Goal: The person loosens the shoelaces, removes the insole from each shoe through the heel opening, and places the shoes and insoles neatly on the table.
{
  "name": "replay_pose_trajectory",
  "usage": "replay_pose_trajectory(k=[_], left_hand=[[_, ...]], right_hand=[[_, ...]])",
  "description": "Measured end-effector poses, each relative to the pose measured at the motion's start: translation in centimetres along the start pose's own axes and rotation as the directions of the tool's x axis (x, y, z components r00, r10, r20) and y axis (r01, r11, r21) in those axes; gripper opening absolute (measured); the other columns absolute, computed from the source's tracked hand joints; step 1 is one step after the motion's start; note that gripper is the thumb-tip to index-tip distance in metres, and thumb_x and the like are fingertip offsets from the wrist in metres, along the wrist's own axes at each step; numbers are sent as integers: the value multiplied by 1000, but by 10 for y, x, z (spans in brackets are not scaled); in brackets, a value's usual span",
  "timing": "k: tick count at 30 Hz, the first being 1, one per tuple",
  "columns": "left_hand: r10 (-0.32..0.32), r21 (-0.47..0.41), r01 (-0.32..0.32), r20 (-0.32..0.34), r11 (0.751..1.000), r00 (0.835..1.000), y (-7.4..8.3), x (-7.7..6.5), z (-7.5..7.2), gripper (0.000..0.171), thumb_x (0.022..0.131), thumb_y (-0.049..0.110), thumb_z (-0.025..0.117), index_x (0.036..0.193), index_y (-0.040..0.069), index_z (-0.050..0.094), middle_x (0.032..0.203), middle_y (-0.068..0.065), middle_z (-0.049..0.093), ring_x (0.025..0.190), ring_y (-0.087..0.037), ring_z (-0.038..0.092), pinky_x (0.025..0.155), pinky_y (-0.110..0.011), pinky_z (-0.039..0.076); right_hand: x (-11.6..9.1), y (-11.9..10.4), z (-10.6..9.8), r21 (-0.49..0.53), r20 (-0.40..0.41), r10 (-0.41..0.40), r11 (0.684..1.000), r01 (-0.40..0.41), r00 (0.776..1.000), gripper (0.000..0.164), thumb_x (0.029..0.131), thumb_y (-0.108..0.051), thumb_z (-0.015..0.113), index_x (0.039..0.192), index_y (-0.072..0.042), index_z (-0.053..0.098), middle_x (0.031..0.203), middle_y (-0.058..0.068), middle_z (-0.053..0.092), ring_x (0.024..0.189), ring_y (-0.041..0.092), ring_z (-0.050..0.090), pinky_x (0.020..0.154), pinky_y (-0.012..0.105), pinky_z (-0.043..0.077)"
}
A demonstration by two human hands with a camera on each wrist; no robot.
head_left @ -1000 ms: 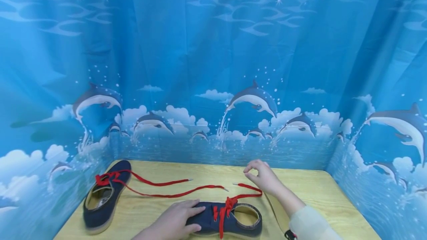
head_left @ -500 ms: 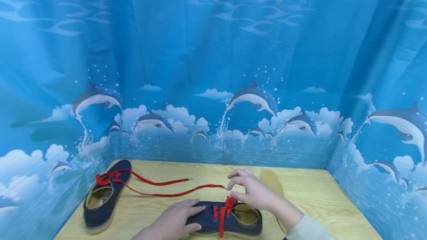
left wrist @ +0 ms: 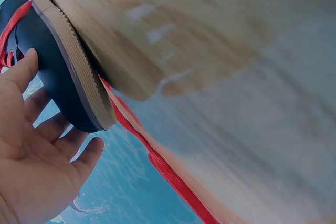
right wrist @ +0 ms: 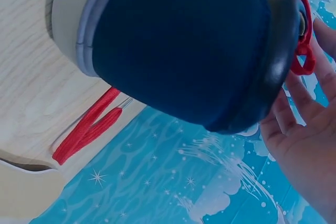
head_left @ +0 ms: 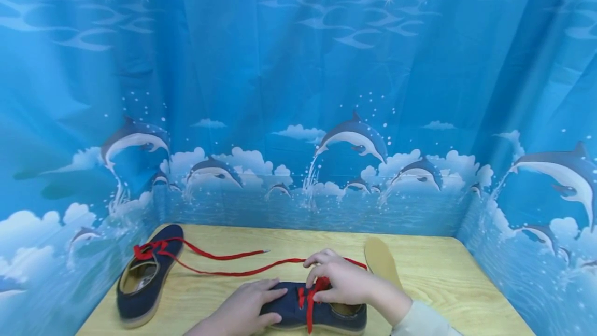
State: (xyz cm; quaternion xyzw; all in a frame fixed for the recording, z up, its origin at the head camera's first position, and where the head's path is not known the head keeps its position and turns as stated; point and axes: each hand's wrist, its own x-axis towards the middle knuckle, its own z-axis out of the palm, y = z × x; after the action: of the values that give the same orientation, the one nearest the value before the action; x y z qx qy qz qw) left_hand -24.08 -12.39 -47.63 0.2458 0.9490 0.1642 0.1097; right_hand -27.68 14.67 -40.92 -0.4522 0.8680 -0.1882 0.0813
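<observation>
A navy canvas shoe (head_left: 285, 311) with red laces lies on its sole at the front, toe to the left. My left hand (head_left: 244, 305) holds its toe, thumb on the near side and fingers over the top. In the left wrist view, the thumb and fingers (left wrist: 34, 103) lie about the toe. Over the opening and knot of the red lace (head_left: 310, 307) is my right hand (head_left: 342, 279), its bent fingers and thumb apart beside the knot. The right wrist view shows the heel (right wrist: 184, 51) large, with a lace loop (right wrist: 304, 61) near the right fingers.
A second navy shoe (head_left: 149, 299) stands at the left, its two long red laces (head_left: 224, 257) stretched rightward across the wooden table (head_left: 448, 284). A tan insole (head_left: 380, 258) lies right of the near shoe. A blue dolphin-print curtain (head_left: 298, 92) encloses the back and sides.
My right hand has moved left and down from the lace's far end to the knot, uncovering the insole. My left hand and both shoes have stayed in place.
</observation>
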Motion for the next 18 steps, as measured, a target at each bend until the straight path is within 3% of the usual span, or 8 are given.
replay_pose_trajectory(k=[13,18], left_hand=[[-38,-27,38,12,999,999,1,0,0,54,88,60,66,139,43,57,147,2,53,132,-26,52,102,-55,46],[-17,-13,17,6,1000,1000,0,-1,0,55,89,60,65,140,42,57,147,1,53,132,-25,52,101,-55,47]], right_hand=[[4,2,6,-8,16,12,1000,-12,1000,1,94,-35,71,94,-34,72,135,-9,55,124,22,47,99,37,48],[6,1,6,25,-13,38,999,-38,999,11,98,-36,65,87,-36,68,134,-10,56,126,20,47,100,38,48]])
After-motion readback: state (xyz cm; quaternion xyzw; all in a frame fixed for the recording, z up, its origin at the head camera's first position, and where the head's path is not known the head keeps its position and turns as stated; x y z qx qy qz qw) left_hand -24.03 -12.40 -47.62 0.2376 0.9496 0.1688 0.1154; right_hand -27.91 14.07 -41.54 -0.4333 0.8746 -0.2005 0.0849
